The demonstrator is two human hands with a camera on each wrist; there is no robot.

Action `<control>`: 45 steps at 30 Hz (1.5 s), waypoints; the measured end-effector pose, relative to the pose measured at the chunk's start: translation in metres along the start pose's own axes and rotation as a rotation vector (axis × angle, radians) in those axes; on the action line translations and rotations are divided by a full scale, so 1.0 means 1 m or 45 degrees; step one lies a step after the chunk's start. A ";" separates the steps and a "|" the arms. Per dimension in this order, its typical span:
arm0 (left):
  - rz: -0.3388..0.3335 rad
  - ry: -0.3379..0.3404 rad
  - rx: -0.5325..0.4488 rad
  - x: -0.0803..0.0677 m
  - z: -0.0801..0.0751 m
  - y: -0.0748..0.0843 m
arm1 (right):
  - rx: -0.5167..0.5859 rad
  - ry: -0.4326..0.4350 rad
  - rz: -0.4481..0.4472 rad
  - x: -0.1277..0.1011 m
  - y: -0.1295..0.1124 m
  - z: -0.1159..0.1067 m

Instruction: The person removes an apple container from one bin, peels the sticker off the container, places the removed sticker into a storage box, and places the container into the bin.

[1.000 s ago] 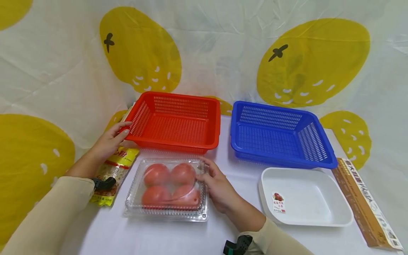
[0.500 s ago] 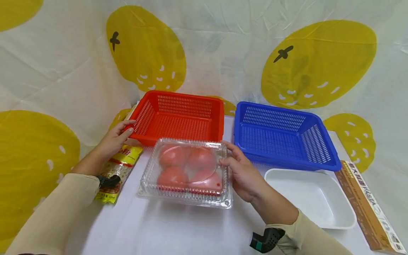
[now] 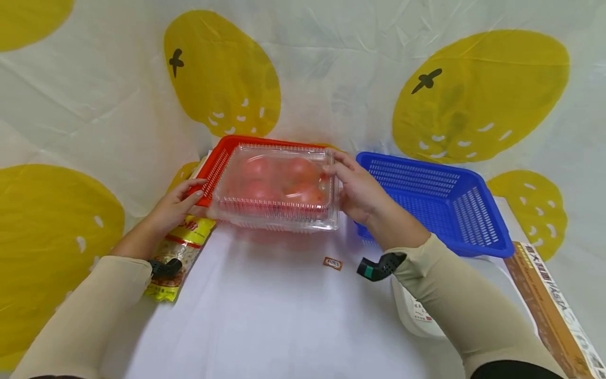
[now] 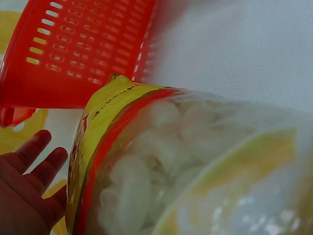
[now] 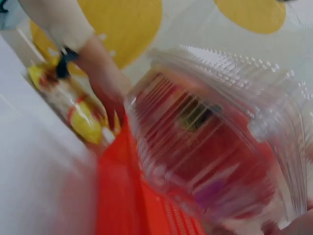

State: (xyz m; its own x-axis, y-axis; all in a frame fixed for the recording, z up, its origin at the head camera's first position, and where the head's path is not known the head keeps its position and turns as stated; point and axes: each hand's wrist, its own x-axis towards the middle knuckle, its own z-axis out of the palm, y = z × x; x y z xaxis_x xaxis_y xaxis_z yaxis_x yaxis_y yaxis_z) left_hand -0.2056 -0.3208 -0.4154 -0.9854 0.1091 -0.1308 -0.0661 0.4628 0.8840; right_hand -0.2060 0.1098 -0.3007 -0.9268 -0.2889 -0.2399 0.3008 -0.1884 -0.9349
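Observation:
My right hand grips the right end of a clear plastic clamshell of tomatoes and holds it in the air over the red basket. The right wrist view shows the clamshell close up and blurred above the red basket. My left hand rests with straight fingers on the red basket's left front corner. In the left wrist view the left hand lies beside a yellow packet of pale food, under the red basket.
A blue basket stands right of the red one. A white tray lies partly under my right forearm. A brown pasta box lies at the right edge. The yellow packet lies by my left wrist. A small label lies on the white tablecloth.
My right hand has lifted the clamshell of tomatoes off the table and carried it away from me, to above the red basket. A small label now lies where the clamshell was. The left hand stays.

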 end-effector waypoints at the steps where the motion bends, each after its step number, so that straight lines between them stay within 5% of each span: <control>1: -0.004 0.000 0.000 0.000 0.001 0.001 | 0.013 0.000 -0.002 0.009 -0.002 0.001; 14: -0.017 0.014 0.006 0.004 0.004 -0.002 | 0.112 0.078 0.022 0.119 0.009 0.013; 21: -0.093 -0.007 -0.001 0.004 0.002 0.000 | -0.014 0.051 0.086 0.154 0.029 0.016; 24: -0.125 0.001 -0.016 0.003 0.002 0.003 | -0.056 0.036 0.098 0.163 0.036 0.017; 31: -0.019 -0.038 -0.012 0.002 0.001 0.005 | -0.160 0.062 0.094 0.174 0.041 0.019; 45: -0.149 0.018 0.081 -0.005 0.002 0.009 | -0.318 -0.002 0.063 0.175 0.030 0.032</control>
State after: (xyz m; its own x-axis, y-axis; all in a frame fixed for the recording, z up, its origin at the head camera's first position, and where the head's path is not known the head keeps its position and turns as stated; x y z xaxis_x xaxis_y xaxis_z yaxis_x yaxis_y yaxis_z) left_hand -0.2006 -0.3156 -0.4077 -0.9738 0.0388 -0.2242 -0.1707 0.5267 0.8327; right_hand -0.3523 0.0234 -0.3621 -0.9119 -0.2934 -0.2870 0.2808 0.0641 -0.9576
